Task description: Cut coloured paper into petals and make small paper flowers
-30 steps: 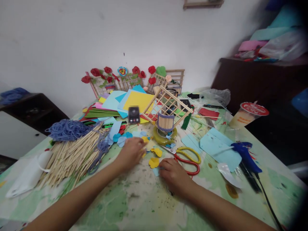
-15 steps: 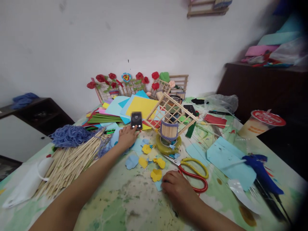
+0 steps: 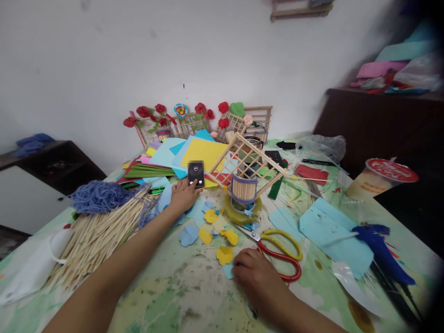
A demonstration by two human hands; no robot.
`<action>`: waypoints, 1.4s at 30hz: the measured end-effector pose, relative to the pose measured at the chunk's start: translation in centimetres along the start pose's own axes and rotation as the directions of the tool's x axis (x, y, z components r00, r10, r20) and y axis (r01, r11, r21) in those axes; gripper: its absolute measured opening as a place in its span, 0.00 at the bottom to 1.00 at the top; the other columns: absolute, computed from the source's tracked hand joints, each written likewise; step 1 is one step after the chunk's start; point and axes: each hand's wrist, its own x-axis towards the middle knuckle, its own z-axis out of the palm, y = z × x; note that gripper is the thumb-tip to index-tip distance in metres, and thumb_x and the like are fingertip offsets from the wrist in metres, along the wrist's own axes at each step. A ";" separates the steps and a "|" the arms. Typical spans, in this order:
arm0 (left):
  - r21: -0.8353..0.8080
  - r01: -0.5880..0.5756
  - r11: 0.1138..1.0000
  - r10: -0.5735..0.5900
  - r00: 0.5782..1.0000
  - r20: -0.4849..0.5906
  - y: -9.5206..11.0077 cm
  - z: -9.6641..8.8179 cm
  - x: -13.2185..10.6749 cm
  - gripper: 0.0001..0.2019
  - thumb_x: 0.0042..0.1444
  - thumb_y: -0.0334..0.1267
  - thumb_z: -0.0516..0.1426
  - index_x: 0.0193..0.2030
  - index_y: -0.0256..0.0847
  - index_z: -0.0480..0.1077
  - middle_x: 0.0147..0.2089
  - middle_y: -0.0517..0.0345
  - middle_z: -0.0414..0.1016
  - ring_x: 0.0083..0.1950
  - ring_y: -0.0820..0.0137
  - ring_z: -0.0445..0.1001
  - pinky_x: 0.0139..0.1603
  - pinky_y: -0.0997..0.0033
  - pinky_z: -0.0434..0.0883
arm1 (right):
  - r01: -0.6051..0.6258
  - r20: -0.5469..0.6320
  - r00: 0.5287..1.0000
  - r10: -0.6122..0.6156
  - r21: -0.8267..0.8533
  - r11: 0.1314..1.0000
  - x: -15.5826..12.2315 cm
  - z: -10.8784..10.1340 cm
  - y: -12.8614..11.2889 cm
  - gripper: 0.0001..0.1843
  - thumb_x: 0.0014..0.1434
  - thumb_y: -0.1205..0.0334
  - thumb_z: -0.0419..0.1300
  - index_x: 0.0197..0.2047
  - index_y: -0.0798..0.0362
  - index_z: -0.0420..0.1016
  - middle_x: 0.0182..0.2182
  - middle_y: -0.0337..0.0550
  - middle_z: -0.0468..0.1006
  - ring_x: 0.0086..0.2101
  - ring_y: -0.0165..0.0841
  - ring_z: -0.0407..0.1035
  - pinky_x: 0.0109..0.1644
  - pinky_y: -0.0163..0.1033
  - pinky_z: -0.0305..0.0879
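Note:
My left hand (image 3: 184,195) reaches forward with fingers extended, and a fingertip touches the lower screen of a black phone (image 3: 196,173). Its screen shows small white icons. My right hand (image 3: 257,280) rests on the table with its fingers curled inward; whatever may be inside them is hidden. A small light-blue paper scrap (image 3: 228,271) lies at its fingertips. Just beyond it are scissors (image 3: 283,263) with one red and one yellow handle. Yellow paper flowers (image 3: 225,255) and a blue paper flower (image 3: 189,234) lie between the hands.
A wooden stick lattice (image 3: 239,162) with a small stick pot stands on a tape roll (image 3: 231,213). Wooden sticks (image 3: 100,236) and blue yarn (image 3: 100,196) lie left. Coloured paper (image 3: 204,152) is behind the phone. A blue glue gun (image 3: 385,254) and a drink cup (image 3: 378,178) sit right.
The phone screen's picture differs slightly, and the finger stays on it. The camera view has shifted a little. Both hands keep nearly the same places.

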 end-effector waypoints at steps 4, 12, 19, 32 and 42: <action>0.000 0.010 1.000 -0.010 1.000 0.006 0.0 0.1 0.0 0.26 0.60 0.53 0.44 0.61 0.46 0.61 0.55 0.43 0.64 0.56 0.51 0.60 0.52 0.52 0.56 | -0.004 -0.020 1.000 0.004 0.003 1.000 -0.1 0.1 0.0 0.05 0.59 0.68 0.57 0.34 0.51 0.74 0.38 0.41 0.75 0.41 0.34 0.64 0.44 0.39 0.58; -0.005 0.006 1.000 -0.006 1.000 -0.031 0.4 -1.6 -0.4 0.26 0.61 0.50 0.46 0.63 0.41 0.58 0.55 0.41 0.63 0.54 0.50 0.61 0.51 0.51 0.58 | 0.013 -0.026 1.000 -0.013 0.004 1.000 -0.1 0.0 0.2 0.05 0.60 0.67 0.57 0.33 0.52 0.74 0.37 0.41 0.75 0.40 0.34 0.64 0.43 0.39 0.58; -0.104 -0.631 0.769 0.562 0.744 -0.360 6.1 -7.7 -10.9 0.15 0.60 0.37 0.50 0.52 0.37 0.66 0.46 0.46 0.69 0.48 0.60 0.65 0.46 0.59 0.63 | 0.081 -0.042 0.995 -0.086 -0.098 0.992 0.1 -0.2 -0.1 0.05 0.60 0.66 0.57 0.33 0.53 0.73 0.34 0.40 0.76 0.38 0.33 0.65 0.42 0.39 0.57; -0.123 -0.775 0.619 0.716 0.622 -0.316 8.6 -3.8 -19.8 0.13 0.62 0.31 0.46 0.27 0.38 0.65 0.25 0.59 0.68 0.27 0.69 0.65 0.27 0.67 0.58 | 0.225 -0.040 0.969 -0.245 -0.277 0.934 -0.7 -0.8 -0.1 0.09 0.61 0.69 0.54 0.29 0.55 0.71 0.28 0.43 0.73 0.34 0.34 0.63 0.39 0.41 0.56; -0.219 -0.762 0.610 0.754 0.643 -0.136 7.9 -4.4 -19.8 0.17 0.65 0.33 0.42 0.34 0.36 0.70 0.31 0.54 0.72 0.32 0.67 0.68 0.33 0.66 0.64 | 0.109 -0.005 0.994 -0.109 -0.042 0.993 -0.8 -1.6 0.3 0.07 0.60 0.63 0.56 0.34 0.54 0.75 0.35 0.44 0.76 0.39 0.34 0.65 0.46 0.40 0.58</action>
